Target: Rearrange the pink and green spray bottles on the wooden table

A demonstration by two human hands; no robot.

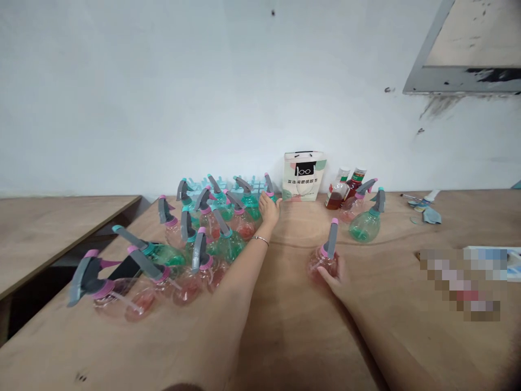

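My left hand (268, 209) reaches far across the wooden table (293, 326) to the back of a cluster of spray bottles. Its fingers close on a spray bottle with a grey trigger and pink collar (269, 186) at the cluster's far right. My right hand (334, 274) grips a pink spray bottle (325, 258) standing upright in the middle of the table, fingers wrapped round its base. The cluster of pink and green spray bottles (203, 233) fills the table's left half; several lie tipped over near the front left.
A small white paper bag (304, 176) stands against the wall. Beside it are two brown-liquid bottles (342, 191), a pink spray bottle (358, 198) and a green spray bottle (368, 220). Small items (425, 209) lie far right. A lower table (49, 233) sits left across a gap.
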